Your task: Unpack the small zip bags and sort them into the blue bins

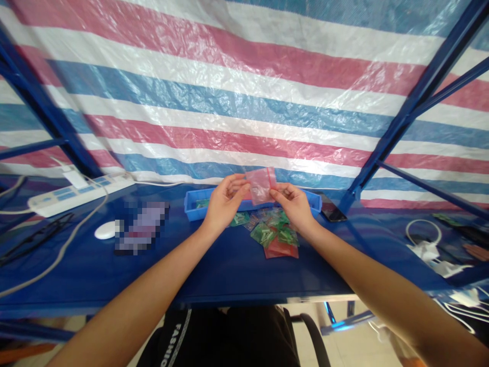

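Between my two hands is a small, clear pinkish zip bag point(260, 186) with a red strip near its right edge. My left hand point(228, 196) pinches its left side between thumb and fingers. The lower right edge, by the strip, is gripped by my right hand point(291, 203). Below the hands lies a pile of small green bags point(264, 233) with small pale pieces inside. A red bag point(280, 250) sticks out from under the pile toward me. Behind them stands a long blue tray point(194, 206), partly hidden by my hands; more green bags show inside its left end.
A black phone point(333, 208) lies right of the tray. On the left are a power strip point(82, 193), a white mouse-like object point(107, 230), a blurred-out item point(143, 228) and dark glasses point(38, 237). White cables point(424, 237) lie at far right. A striped sheet point(244, 102) hangs behind the table.
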A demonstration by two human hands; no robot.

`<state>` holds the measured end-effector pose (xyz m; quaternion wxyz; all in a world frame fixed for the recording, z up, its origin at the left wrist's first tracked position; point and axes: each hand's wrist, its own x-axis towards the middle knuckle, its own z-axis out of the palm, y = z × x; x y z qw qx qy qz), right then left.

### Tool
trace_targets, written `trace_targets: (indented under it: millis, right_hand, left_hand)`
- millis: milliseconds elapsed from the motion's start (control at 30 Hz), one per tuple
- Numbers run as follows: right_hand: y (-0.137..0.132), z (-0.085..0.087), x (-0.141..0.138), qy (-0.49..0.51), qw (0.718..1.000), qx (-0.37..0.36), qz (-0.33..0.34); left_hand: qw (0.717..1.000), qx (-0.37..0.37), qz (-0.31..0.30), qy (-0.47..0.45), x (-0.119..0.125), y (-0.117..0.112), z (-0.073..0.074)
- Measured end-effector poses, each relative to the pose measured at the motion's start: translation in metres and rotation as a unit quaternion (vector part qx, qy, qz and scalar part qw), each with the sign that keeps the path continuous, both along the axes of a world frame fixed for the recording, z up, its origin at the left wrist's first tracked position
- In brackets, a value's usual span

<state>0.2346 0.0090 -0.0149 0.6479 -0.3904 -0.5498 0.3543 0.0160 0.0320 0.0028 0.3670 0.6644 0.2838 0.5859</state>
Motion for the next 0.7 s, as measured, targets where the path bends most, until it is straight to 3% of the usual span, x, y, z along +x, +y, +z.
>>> trace_targets:
  millis: [133, 267, 433, 533, 700]
  right_hand:
    - [0.004, 0.000, 0.003, 0.059, 0.998, -0.011, -0.026]
    - [0.005, -0.004, 0.002, 0.057, 0.998, -0.017, -0.024]
    - [0.003, -0.004, -0.003, 0.057, 0.996, -0.042, 0.050]
    - [0.002, -0.005, -0.005, 0.052, 0.995, -0.040, 0.080]
    - [0.004, -0.007, -0.002, 0.032, 0.998, -0.020, 0.052]
  left_hand:
    - [0.999, -0.017, -0.025, 0.016, 0.001, 0.001, -0.006]
    - [0.996, -0.047, -0.052, 0.052, 0.008, 0.000, -0.016]
    - [0.993, -0.046, -0.099, 0.050, 0.011, -0.001, -0.017]
    - [0.997, -0.021, -0.046, 0.067, 0.006, -0.002, -0.010]
    - [0.975, 0.098, 0.142, 0.143, -0.008, -0.002, 0.002]
